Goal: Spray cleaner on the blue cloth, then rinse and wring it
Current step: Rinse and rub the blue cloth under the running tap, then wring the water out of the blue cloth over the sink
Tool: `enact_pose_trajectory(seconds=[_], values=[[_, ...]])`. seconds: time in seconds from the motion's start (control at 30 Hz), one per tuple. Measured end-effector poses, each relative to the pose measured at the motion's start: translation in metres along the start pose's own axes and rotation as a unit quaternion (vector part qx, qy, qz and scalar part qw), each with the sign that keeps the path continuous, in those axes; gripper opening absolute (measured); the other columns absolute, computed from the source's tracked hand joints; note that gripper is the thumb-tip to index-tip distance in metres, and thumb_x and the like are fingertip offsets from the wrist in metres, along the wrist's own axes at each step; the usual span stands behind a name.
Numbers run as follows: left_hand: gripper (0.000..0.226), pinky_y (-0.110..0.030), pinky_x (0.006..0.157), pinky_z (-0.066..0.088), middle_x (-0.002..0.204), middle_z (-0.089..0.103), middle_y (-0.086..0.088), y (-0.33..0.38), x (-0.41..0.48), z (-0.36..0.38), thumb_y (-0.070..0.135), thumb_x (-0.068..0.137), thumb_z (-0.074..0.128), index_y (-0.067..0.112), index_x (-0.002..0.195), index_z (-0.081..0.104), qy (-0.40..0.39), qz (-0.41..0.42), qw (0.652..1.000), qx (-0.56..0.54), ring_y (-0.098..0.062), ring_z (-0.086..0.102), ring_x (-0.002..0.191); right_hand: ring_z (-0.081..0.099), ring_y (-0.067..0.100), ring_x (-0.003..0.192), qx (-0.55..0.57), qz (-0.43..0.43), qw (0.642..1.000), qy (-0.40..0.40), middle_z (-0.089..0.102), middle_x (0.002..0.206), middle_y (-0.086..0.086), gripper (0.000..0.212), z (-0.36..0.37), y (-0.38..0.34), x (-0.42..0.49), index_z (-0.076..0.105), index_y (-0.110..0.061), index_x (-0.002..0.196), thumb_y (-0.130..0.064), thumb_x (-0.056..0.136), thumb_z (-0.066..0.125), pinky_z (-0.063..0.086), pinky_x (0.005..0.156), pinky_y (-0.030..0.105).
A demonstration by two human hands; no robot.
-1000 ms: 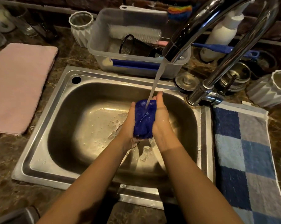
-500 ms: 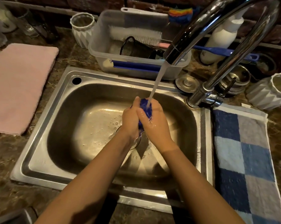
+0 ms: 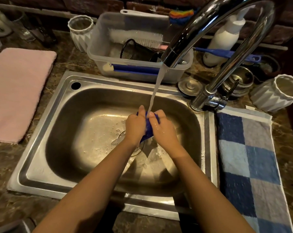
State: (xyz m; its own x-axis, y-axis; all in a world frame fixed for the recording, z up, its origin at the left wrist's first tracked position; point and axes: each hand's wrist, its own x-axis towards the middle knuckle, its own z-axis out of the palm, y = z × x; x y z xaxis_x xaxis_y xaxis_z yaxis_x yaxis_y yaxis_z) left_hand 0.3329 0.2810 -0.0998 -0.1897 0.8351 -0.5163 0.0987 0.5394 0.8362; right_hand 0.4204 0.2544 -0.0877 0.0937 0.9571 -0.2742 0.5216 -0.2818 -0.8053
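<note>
The steel sink [image 3: 41, 174] fills the middle of the stone counter, with a pink towel [image 3: 16, 91] lying to its left and a checked towel [image 3: 248, 165] to its right. The chrome faucet [image 3: 226, 22] arches over the basin, and its water stream [image 3: 156, 91] falls between the hands. Both forearms reach forward and converge above the drain. The left hand [image 3: 134, 126] and right hand [image 3: 162, 130] are pressed together knuckles-up, with fingers curled tightly round the blue cloth [image 3: 148, 132]. The cloth is bunched between the palms under the water, and only a narrow strip of it shows.
</note>
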Motion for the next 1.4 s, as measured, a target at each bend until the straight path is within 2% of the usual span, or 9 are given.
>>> enact_pose_trajectory(seconds=[0.13, 0.3, 0.43, 0.7, 1.1, 1.17, 1.27, 1.33, 1.4], values=[[0.038, -0.040, 0.084, 0.053, 0.092, 0.065, -0.009, -0.003, 0.002, -0.007, 0.053, 0.094, 0.039, 0.020, 0.092, 0.060, -0.044, -0.075, 0.995, -0.043, -0.025, 0.063, 0.087, 0.054, 0.007, 0.102, 0.061, 0.031, 0.997, 0.020, 0.056, 0.111, -0.009, 0.037, -0.034, 0.019, -0.012, 0.048, -0.024, 0.126, -0.043, 0.097, 0.036, 0.041, 0.076, 0.017], [0.040, -0.049, 0.090, 0.053, 0.108, 0.064, -0.008, -0.001, -0.001, -0.011, 0.054, 0.093, 0.042, 0.022, 0.112, 0.057, -0.058, -0.096, 0.990, -0.081, -0.030, 0.064, 0.098, 0.052, 0.006, 0.088, 0.072, 0.066, 0.952, 0.289, 0.055, 0.111, 0.001, 0.032, -0.087, 0.034, -0.013, 0.048, -0.011, 0.123, -0.027, 0.096, 0.047, 0.036, 0.062, 0.011], [0.048, -0.043, 0.088, 0.054, 0.113, 0.062, -0.008, 0.004, -0.005, -0.012, 0.058, 0.092, 0.039, 0.022, 0.121, 0.053, -0.058, -0.097, 0.990, -0.078, -0.028, 0.062, 0.100, 0.054, 0.021, 0.100, 0.064, 0.086, 0.914, 0.391, 0.058, 0.113, 0.014, 0.034, -0.113, 0.041, 0.005, 0.046, -0.005, 0.122, -0.025, 0.095, 0.047, 0.037, 0.076, 0.021], [0.049, -0.041, 0.086, 0.055, 0.115, 0.062, -0.008, 0.004, -0.008, -0.019, 0.055, 0.094, 0.034, 0.022, 0.125, 0.051, -0.059, -0.071, 0.994, -0.063, -0.027, 0.063, 0.100, 0.047, 0.029, 0.121, 0.004, 0.079, 0.924, 0.373, 0.052, 0.131, 0.018, 0.038, -0.143, 0.042, 0.033, 0.044, -0.003, 0.132, -0.020, 0.098, 0.040, 0.035, 0.097, 0.030], [0.043, -0.030, 0.072, 0.055, 0.113, 0.063, -0.009, 0.001, -0.015, -0.019, 0.056, 0.095, 0.030, 0.025, 0.113, 0.056, -0.058, -0.044, 0.997, -0.026, -0.025, 0.063, 0.097, 0.056, 0.040, 0.089, -0.158, 0.000, 0.938, 0.309, 0.061, 0.090, 0.028, 0.018, -0.165, 0.063, 0.050, 0.056, 0.002, 0.095, -0.005, 0.090, 0.041, 0.040, 0.072, 0.037], [0.042, -0.029, 0.067, 0.054, 0.117, 0.060, -0.007, 0.001, -0.017, -0.018, 0.057, 0.094, 0.031, 0.028, 0.115, 0.054, -0.057, -0.045, 0.997, -0.007, -0.026, 0.061, 0.100, 0.056, 0.040, 0.094, -0.163, 0.006, 0.945, 0.285, 0.061, 0.094, 0.027, 0.019, -0.167, 0.061, 0.049, 0.056, -0.001, 0.101, -0.007, 0.092, 0.041, 0.043, 0.077, 0.042], [0.036, -0.039, 0.083, 0.056, 0.123, 0.056, -0.006, 0.002, -0.022, -0.018, 0.052, 0.094, 0.039, 0.028, 0.119, 0.049, -0.057, -0.045, 0.997, -0.003, -0.026, 0.059, 0.105, 0.048, 0.037, 0.111, -0.196, 0.020, 0.922, 0.333, 0.057, 0.113, 0.023, 0.028, -0.150, 0.046, 0.028, 0.054, -0.001, 0.116, -0.015, 0.094, 0.043, 0.040, 0.091, 0.042], [0.031, -0.040, 0.085, 0.055, 0.121, 0.056, -0.006, 0.005, -0.024, -0.021, 0.047, 0.095, 0.042, 0.026, 0.118, 0.048, -0.059, -0.043, 0.997, -0.020, -0.026, 0.059, 0.104, 0.041, 0.031, 0.121, -0.156, -0.028, 0.896, 0.415, 0.051, 0.127, 0.017, 0.034, -0.118, 0.029, -0.007, 0.053, -0.004, 0.123, -0.020, 0.094, 0.044, 0.036, 0.099, 0.039], [0.027, -0.034, 0.076, 0.056, 0.114, 0.058, -0.006, 0.010, -0.031, -0.028, 0.042, 0.097, 0.042, 0.025, 0.115, 0.051, -0.067, -0.057, 0.994, -0.059, -0.025, 0.061, 0.100, 0.034, 0.020, 0.129, -0.082, -0.103, 0.923, 0.361, 0.045, 0.137, 0.007, 0.038, -0.072, 0.008, -0.049, 0.052, -0.015, 0.126, -0.030, 0.093, 0.043, 0.033, 0.107, 0.038]])
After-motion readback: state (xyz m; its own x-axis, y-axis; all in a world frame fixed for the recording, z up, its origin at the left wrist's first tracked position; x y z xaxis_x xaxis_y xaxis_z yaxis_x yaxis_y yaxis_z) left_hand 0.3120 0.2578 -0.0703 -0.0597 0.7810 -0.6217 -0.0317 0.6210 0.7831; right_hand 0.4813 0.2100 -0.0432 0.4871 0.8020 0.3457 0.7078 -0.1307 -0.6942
